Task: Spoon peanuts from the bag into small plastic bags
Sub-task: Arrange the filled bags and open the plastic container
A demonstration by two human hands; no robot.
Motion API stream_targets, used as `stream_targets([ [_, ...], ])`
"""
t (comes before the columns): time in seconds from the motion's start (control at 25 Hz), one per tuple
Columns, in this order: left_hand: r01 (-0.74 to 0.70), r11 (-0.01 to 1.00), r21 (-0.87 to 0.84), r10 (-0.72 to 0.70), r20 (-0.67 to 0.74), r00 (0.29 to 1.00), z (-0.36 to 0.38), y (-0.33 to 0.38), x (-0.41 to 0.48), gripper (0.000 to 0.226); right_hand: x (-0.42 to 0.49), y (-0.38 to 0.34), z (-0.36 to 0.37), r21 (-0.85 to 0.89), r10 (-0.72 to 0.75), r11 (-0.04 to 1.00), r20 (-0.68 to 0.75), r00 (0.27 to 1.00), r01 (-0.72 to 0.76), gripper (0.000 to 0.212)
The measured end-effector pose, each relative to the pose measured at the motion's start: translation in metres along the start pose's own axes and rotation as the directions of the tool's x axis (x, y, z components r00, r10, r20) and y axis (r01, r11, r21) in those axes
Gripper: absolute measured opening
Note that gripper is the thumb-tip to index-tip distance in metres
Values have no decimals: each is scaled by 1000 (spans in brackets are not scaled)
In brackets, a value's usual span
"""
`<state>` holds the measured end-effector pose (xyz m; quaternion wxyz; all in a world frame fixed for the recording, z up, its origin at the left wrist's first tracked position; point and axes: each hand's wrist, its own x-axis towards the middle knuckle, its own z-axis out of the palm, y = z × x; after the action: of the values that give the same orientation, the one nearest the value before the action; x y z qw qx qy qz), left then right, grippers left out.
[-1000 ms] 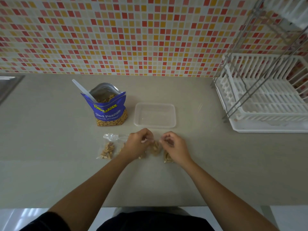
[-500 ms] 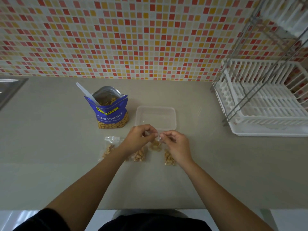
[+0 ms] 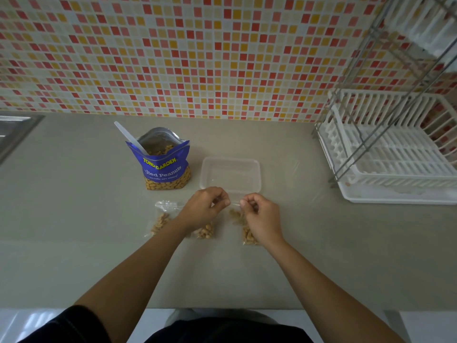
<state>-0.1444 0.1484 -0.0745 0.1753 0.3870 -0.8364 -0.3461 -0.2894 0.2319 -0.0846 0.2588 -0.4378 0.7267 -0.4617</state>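
Held bag: The small bag is in the middle of the table, between the two hands and just in front of the clear tub.
Left hand: The left hand pinches the left end of the small bag's top edge with curled fingers.
Right hand: The right hand pinches the right end of the same edge. The two hands are close together but do not touch.
How it looks: The small bag is see-through, with a little heap of brown peanuts at the bottom. It is too small to tell if its top is closed.
Peanut bag: The blue peanut bag stands upright, farther back and to the left of the left hand. Its top is open, it is silver inside, and peanuts show in it.
Spoon: A white spoon sticks out of the open top and leans left.
Filled bags: The first filled bag lies flat to the left of the left hand. The second filled bag is partly hidden under the left wrist. The third filled bag is partly hidden under the right hand.
Around: A white dish rack with grey metal bars stands far to the right. A metal sink edge shows at the far left. Red, yellow and white tiles cover the wall behind.
In the way: The fingers cover both ends of the small bag's top edge.
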Motion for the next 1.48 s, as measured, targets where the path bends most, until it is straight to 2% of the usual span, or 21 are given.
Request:
stream_targets([
  [0.12, 31, 999, -20, -30, 7, 1000, 0, -6, -3, 10, -1, 4, 0, 7, 51, 999, 22, 998, -51, 10],
  [0.2, 122, 967, -224, -120, 25, 992, 6, -9, -7, 10, 2, 7, 0, 116, 145, 981, 84, 986, -154, 14],
  [0.24, 183, 906, -383, -178, 47, 983, 11, -9, -11, 13, 3, 8, 0, 195, 206, 954, 132, 970, -230, 15],
  [0.32, 256, 786, -563, -267, 65, 962, 20, -11, -18, 17, 2, 10, 1, 317, 302, 877, 221, 927, -361, 14],
  [0.48, 263, 765, -588, -314, 17, 949, 27, -10, -20, 18, 3, 14, 4, 338, 381, 831, 235, 894, -443, 12],
  [0.56, 296, 721, -627, -336, 58, 940, 27, -7, -20, 4, 5, 14, 8, 397, 425, 778, 238, 874, -486, 11],
  [0.68, 366, 705, -608, -347, 154, 925, 29, -5, -20, 37, 7, 20, 12, 437, 474, 731, 225, 851, -523, 11],
  [0.72, 372, 729, -575, -356, 147, 923, 30, -5, -19, 42, 8, 23, 13, 407, 469, 763, 187, 863, -502, 12],
  [0.76, 376, 756, -536, -369, 126, 921, 31, -5, -19, 44, 10, 27, 14, 313, 431, 838, 119, 894, -446, 13],
  [0.84, 370, 825, -427, -384, 58, 922, 35, -7, -18, 40, 13, 30, 11, -33, 264, 964, 10, 964, -264, 11],
  [0.92, 315, 921, -230, -323, 3, 946, 43, -10, -16, 34, 15, 29, 11, -234, 148, 961, -6, 989, -145, 9],
  [1.0, 225, 974, 13, -225, -20, 974, 53, -14, -16, 30, 17, 30, 14, -316, 118, 943, 18, 993, -106, 8],
  [1.12, 157, 957, 244, -161, -5, 987, 56, -15, -14, 29, 19, 38, 20, -430, 88, 901, 59, 994, -55, 11],
  [1.2, 117, 960, 254, -108, -52, 993, 49, -17, -14, 27, 19, 41, 22, -486, 21, 874, 73, 997, 17, 21],
  [1.32, 129, 971, 202, -93, -179, 980, 31, -40, -12, 25, 18, 38, 36, -487, -180, 844, 134, 974, 224, 21],
  [1.4, 154, 961, 228, -119, -160, 980, 17, -55, -11, 23, 19, 32, 49, -472, -231, 826, 211, 950, 306, 21],
  [1.48, 140, 954, 266, -111, -118, 987, 10, -65, -12, 23, 20, 28, 62, -490, -221, 807, 265, 938, 329, 26],
])
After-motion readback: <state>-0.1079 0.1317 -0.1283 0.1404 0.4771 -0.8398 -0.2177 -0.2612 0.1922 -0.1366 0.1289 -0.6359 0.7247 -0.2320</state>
